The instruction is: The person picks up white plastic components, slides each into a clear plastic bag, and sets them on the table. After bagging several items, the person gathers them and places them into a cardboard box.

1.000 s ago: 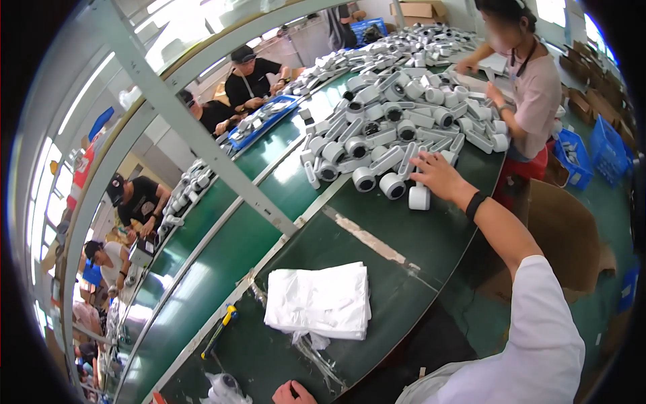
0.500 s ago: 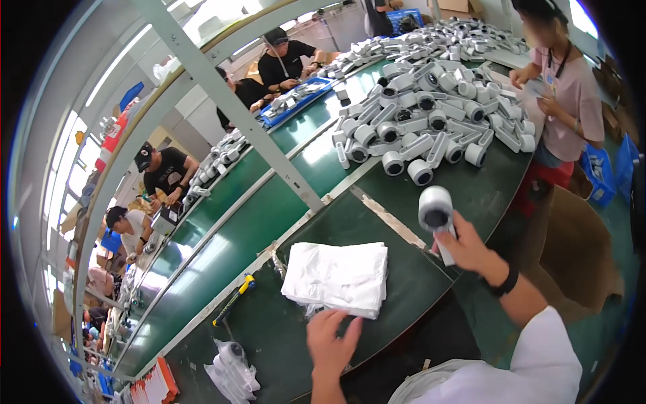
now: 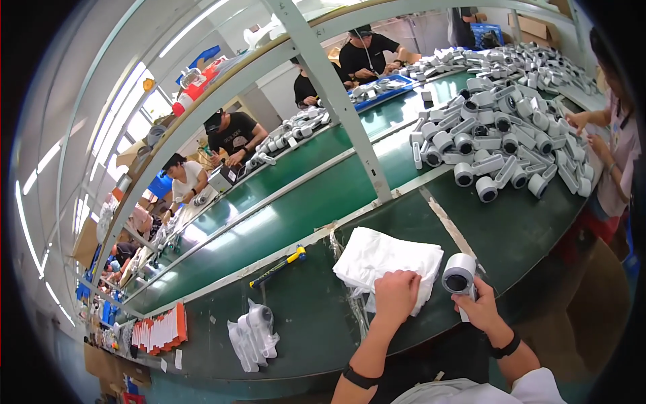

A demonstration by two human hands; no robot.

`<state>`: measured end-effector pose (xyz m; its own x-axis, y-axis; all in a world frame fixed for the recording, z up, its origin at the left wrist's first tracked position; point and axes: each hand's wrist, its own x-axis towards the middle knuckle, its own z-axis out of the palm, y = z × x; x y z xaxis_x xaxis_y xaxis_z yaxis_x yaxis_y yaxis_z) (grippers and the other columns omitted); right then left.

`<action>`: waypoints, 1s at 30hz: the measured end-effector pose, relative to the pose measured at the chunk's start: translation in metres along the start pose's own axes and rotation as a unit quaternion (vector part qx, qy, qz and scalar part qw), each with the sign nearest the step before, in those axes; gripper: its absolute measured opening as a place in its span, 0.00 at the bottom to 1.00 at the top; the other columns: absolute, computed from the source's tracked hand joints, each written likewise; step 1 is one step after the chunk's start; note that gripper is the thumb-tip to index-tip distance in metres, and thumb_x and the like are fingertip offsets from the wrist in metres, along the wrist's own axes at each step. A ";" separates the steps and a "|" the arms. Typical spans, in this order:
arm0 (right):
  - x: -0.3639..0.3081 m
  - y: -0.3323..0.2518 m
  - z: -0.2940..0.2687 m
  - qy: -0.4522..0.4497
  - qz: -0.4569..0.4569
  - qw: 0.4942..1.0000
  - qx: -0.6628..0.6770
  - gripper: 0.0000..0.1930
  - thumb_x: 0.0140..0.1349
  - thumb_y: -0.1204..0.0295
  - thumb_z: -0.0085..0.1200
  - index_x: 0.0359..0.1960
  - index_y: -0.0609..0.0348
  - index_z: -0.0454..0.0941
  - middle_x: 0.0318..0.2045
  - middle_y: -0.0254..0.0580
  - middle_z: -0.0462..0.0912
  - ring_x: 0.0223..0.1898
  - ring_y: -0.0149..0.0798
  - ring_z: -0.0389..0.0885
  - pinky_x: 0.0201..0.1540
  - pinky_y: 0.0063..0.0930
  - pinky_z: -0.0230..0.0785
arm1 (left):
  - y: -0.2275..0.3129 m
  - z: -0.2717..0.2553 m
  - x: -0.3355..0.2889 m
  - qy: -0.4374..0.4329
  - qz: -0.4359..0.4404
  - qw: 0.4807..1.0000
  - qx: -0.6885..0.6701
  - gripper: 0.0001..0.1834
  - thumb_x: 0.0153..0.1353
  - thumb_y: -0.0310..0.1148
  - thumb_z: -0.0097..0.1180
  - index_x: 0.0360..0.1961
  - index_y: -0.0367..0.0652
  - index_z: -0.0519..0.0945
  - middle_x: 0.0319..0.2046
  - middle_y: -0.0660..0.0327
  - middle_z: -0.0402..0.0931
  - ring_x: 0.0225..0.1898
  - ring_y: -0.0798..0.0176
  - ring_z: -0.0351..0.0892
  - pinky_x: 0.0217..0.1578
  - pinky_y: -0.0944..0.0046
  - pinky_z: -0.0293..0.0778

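Note:
My right hand (image 3: 479, 306) is closed round the handle of a white-and-grey handheld device (image 3: 459, 269), whose cylindrical head with a dark round end tilts up. Just left of it lies a stack of thin white plastic bags (image 3: 377, 256). My left hand (image 3: 397, 294) rests on the stack's near side, its fingers bunched together on a bag; the fingertips are partly hidden. Farther off to the right, a big heap of similar handheld devices (image 3: 501, 128) covers the tabletop. One bagged device (image 3: 253, 335), in clear plastic, lies to the left.
A yellow-and-black cutter knife (image 3: 278, 266) lies by the table's raised edge. Orange-and-white boxes (image 3: 160, 330) stand at the left. A metal post (image 3: 343, 108) rises beside the green conveyor (image 3: 282, 232). A co-worker (image 3: 616, 135) stands at the right; others sit across the belt.
My left hand has gone from spread fingers at the stack's near edge to bunched fingers on the bags. The device in my right hand has come closer to the stack. My view has swung left.

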<state>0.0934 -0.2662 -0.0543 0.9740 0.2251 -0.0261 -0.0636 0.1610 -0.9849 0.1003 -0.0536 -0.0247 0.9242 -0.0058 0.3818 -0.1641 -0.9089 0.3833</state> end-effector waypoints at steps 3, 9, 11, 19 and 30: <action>0.005 -0.003 0.007 0.004 0.013 1.000 0.002 0.15 0.56 0.77 0.62 0.45 0.62 0.76 0.27 0.34 0.79 0.24 0.26 0.78 0.26 0.22 0.70 | -0.010 0.000 -0.001 0.024 -0.084 0.988 -0.127 0.10 0.59 0.36 0.59 0.33 0.42 0.85 0.29 0.52 0.82 0.29 0.51 0.80 0.33 0.57 0.73; 0.028 -0.031 0.029 0.024 0.000 1.000 0.012 0.21 0.54 0.70 0.66 0.48 0.63 0.74 0.30 0.34 0.80 0.29 0.25 0.77 0.31 0.23 0.70 | -0.016 -0.017 0.002 -0.027 -0.240 0.906 -0.349 0.09 0.62 0.26 0.57 0.42 0.34 0.82 0.33 0.60 0.83 0.35 0.70 0.79 0.39 0.71 0.73; 0.033 -0.039 0.040 0.036 0.029 0.999 0.019 0.24 0.52 0.68 0.67 0.50 0.63 0.73 0.33 0.34 0.81 0.32 0.24 0.77 0.33 0.23 0.70 | -0.018 -0.020 0.001 -0.028 -0.243 0.898 -0.365 0.09 0.61 0.25 0.57 0.41 0.33 0.83 0.33 0.60 0.83 0.35 0.70 0.79 0.39 0.72 0.73; 0.051 -0.019 0.069 0.012 0.001 0.995 -0.099 0.29 0.48 0.64 0.68 0.50 0.65 0.72 0.39 0.43 0.84 0.41 0.36 0.82 0.46 0.30 0.73 | -0.003 -0.030 0.001 -0.045 -0.245 0.917 -0.311 0.09 0.61 0.26 0.59 0.42 0.34 0.82 0.33 0.60 0.83 0.33 0.71 0.79 0.37 0.72 0.73; 0.053 -0.007 0.076 0.075 -0.021 0.995 -0.062 0.26 0.49 0.67 0.63 0.49 0.68 0.73 0.37 0.51 0.83 0.39 0.41 0.83 0.43 0.33 0.73 | -0.014 -0.019 -0.007 0.072 -0.210 0.900 -0.374 0.08 0.63 0.23 0.54 0.42 0.34 0.81 0.32 0.60 0.81 0.32 0.71 0.77 0.35 0.73 0.71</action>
<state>0.1294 -0.1826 -0.0360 0.9974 0.0726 -0.0008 -0.0041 0.0460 -0.9989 0.0893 -0.0334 -0.0168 0.9132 0.3764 0.1564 -0.0474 -0.2830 0.9580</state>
